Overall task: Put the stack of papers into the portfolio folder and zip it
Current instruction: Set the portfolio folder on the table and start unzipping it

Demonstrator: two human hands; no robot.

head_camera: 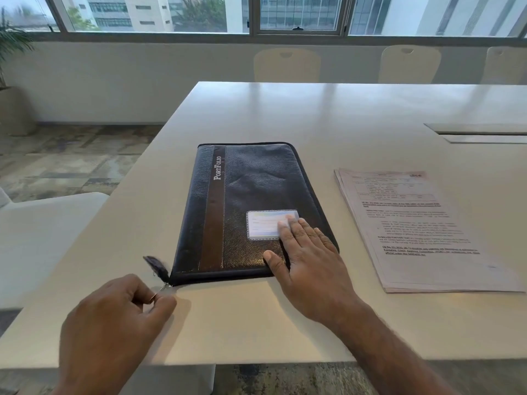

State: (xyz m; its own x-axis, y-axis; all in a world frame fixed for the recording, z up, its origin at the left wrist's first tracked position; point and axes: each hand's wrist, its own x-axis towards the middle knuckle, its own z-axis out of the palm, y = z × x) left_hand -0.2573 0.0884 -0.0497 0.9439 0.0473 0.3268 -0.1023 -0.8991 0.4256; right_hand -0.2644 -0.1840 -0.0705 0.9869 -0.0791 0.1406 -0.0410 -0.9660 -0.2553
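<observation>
A dark leather portfolio folder (245, 195) with a brown stripe and a white card window lies shut and flat on the white table (342, 115). My right hand (308, 260) rests flat on its near right corner, fingers spread. At the folder's near left corner my left hand (119, 320) pinches the metal zipper pull (163, 287) between thumb and forefinger; a dark tab (156, 267) dangles beside it, blurred. A stack of printed papers (422, 229) lies on the table to the folder's right, apart from it.
A cable hatch (479, 132) is set in the table at the far right. Three pale chairs (286, 65) stand along the far edge. A white seat (42, 232) is on my left, below the table edge. A potted plant (11, 44) stands far left.
</observation>
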